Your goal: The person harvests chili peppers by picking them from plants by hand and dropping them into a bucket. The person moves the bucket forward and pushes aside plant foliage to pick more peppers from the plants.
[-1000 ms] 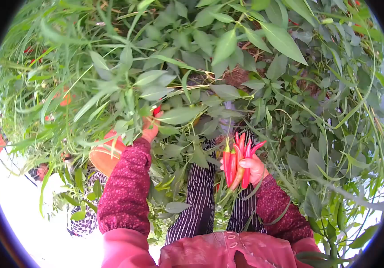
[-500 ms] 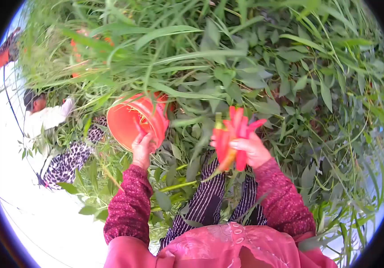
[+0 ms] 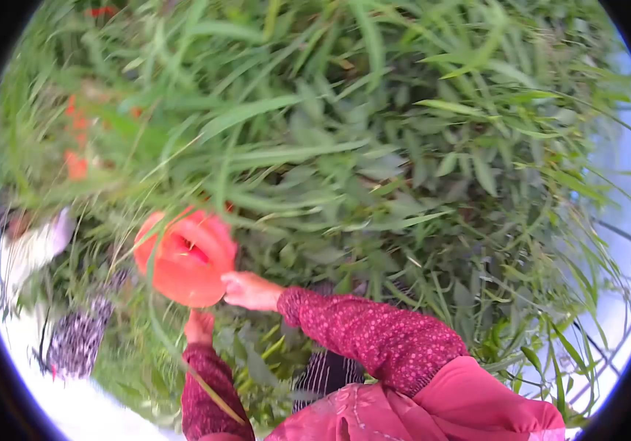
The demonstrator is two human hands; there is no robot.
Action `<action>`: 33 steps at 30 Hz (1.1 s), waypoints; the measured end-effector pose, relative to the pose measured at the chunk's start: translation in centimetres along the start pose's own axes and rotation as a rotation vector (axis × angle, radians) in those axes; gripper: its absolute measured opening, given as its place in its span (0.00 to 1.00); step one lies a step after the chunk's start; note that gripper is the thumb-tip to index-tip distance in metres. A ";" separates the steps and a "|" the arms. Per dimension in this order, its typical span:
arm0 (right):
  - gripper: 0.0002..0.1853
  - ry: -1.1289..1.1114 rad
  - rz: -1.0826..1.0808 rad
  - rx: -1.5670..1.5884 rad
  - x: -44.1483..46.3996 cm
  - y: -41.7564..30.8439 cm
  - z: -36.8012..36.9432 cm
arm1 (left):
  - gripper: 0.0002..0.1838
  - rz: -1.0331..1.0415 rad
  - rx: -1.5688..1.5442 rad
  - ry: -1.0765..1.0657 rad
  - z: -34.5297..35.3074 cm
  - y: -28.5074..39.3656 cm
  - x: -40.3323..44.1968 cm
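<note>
An orange-red plastic bucket (image 3: 220, 253) is tilted among the leaves, its mouth facing me. Some red chili peppers (image 3: 194, 251) show inside, blurred. My right hand (image 3: 251, 291) reaches across to the left and is closed at the bucket's right rim. Against the lower rim is my left hand (image 3: 199, 327), its fingers partly hidden by the bucket; it appears to grip the edge. No peppers show in my right hand.
Dense pepper plants and long grass blades (image 3: 257, 110) surround the bucket. At the left, another person in a light top (image 3: 33, 246) and spotted trousers (image 3: 77, 338) is among the plants. A thin stem crosses in front of my left sleeve (image 3: 209, 386).
The bunch of red peppers has left my right hand, which moved left to the bucket. My left hand went from the bucket's mouth to its lower rim. The view has shifted.
</note>
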State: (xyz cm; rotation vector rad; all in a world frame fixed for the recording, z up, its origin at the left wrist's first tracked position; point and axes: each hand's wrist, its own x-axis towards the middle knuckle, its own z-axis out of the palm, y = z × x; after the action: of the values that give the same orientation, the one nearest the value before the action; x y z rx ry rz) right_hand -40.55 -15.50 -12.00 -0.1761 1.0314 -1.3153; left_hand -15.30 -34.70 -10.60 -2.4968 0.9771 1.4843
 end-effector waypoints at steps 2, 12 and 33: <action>0.23 0.028 0.111 -0.082 -3.3 -1.5 -4.4 | 0.22 -0.051 -0.156 -0.110 0.7 -2.2 2.9; 0.19 0.247 0.317 0.145 -14.1 3.5 -10.2 | 0.21 0.075 -0.486 -0.278 7.9 -5.6 5.4; 0.16 0.545 0.332 0.479 -23.7 7.7 -11.4 | 0.27 0.440 0.292 -0.395 8.8 18.1 -36.8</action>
State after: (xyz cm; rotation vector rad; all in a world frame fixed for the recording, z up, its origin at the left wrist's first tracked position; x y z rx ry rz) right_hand -40.79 11.85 -11.12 0.7217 1.0982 -1.2868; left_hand -44.18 -28.04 19.08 -1.7690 1.5851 1.6990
